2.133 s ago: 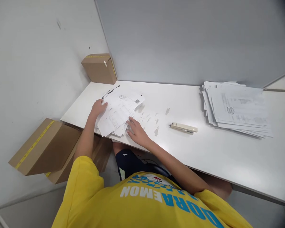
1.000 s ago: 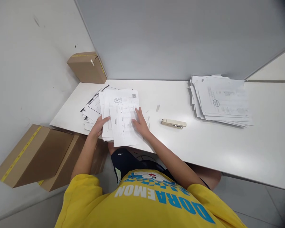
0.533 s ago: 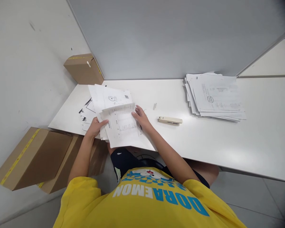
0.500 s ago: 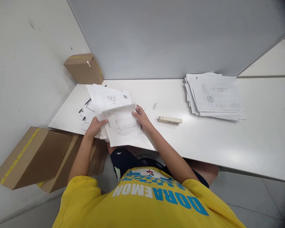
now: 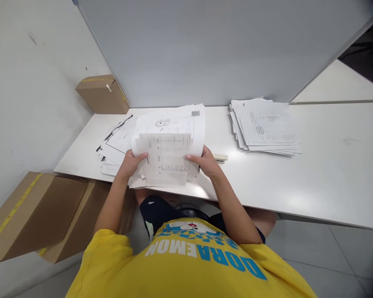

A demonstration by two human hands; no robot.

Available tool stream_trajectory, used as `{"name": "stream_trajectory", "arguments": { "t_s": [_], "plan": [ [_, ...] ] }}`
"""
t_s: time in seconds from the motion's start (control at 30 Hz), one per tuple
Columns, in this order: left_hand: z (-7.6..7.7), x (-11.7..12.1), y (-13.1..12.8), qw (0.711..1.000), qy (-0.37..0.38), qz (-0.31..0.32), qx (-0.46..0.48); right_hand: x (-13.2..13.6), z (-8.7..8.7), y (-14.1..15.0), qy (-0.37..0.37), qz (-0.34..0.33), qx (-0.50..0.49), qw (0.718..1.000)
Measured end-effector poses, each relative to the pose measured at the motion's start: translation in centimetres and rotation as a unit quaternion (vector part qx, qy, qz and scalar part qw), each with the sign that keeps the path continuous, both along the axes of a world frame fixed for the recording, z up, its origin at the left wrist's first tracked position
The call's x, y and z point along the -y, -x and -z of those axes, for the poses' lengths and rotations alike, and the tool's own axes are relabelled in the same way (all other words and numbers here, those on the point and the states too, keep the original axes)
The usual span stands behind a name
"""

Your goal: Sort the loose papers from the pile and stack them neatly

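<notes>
Between my two hands I hold a bundle of printed papers (image 5: 168,157) over the front edge of the table. My left hand (image 5: 132,162) grips its left side, thumb on top and fingers underneath. On the right side my right hand (image 5: 205,161) is closed in the same way, thumb on the sheets. A smaller printed sheet lies over larger ones that curve up at the sides; a round stamp and a square code show on the larger sheets. Just beyond my right hand is a cream stapler (image 5: 220,158), partly hidden by it.
Loose papers (image 5: 118,138) with black edges lie at the left of the white table (image 5: 261,182). A thick paper stack (image 5: 264,126) sits to the right. One cardboard box (image 5: 104,96) stands in the back left corner; larger boxes (image 5: 46,215) stand below left. A grey partition (image 5: 199,54) rises behind.
My right hand has moved from the small sheet's upper corner to the bundle's right side. The larger stamped sheets are now lifted in both hands with the small sheet. The view has shifted slightly.
</notes>
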State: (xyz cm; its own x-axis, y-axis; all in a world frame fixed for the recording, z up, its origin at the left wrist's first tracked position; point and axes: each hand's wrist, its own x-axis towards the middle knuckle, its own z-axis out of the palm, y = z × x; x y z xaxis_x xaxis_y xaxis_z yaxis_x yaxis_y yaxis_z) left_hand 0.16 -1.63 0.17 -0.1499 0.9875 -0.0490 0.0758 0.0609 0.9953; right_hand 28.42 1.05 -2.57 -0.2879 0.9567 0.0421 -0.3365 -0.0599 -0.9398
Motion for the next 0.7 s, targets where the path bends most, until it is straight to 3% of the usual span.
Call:
{"name": "stream_trajectory", "arguments": {
  "t_s": [0.13, 0.23, 0.3, 0.37, 0.43, 0.5, 0.63, 0.7],
  "plan": [
    [0.0, 0.3, -1.8, 0.999, -0.001, 0.013, -0.043, 1.0, 0.0, -1.1, 0.064, 0.018, -0.003, 0.998],
    [0.7, 1.3, -1.8, 0.985, -0.037, 0.020, -0.166, 1.8, 0.3, -2.3, 0.067, 0.068, -0.009, 0.995],
    [1.7, 1.9, -1.2, 0.947, -0.051, 0.016, -0.317, 2.3, 0.2, -3.4, 0.059, 0.115, -0.011, 0.992],
    [2.9, 1.8, -0.1, 0.883, -0.033, 0.011, -0.468, 2.7, -0.3, -4.6, 0.033, 0.167, -0.020, 0.985],
    [3.7, 0.9, 1.3, 0.826, -0.008, 0.017, -0.563, 3.0, -1.2, -5.5, -0.006, 0.217, -0.037, 0.976],
    [4.0, -0.6, 3.0, 0.797, 0.002, 0.038, -0.603, 3.4, -2.3, -6.1, -0.043, 0.263, -0.059, 0.962],
    [3.1, -4.4, 6.1, 0.788, -0.002, 0.077, -0.611, 4.0, -4.1, -6.1, -0.084, 0.334, -0.098, 0.934],
    [2.4, -5.9, 7.0, 0.796, -0.001, 0.063, -0.602, 4.3, -4.5, -5.9, -0.089, 0.353, -0.110, 0.925]
  ]
}}
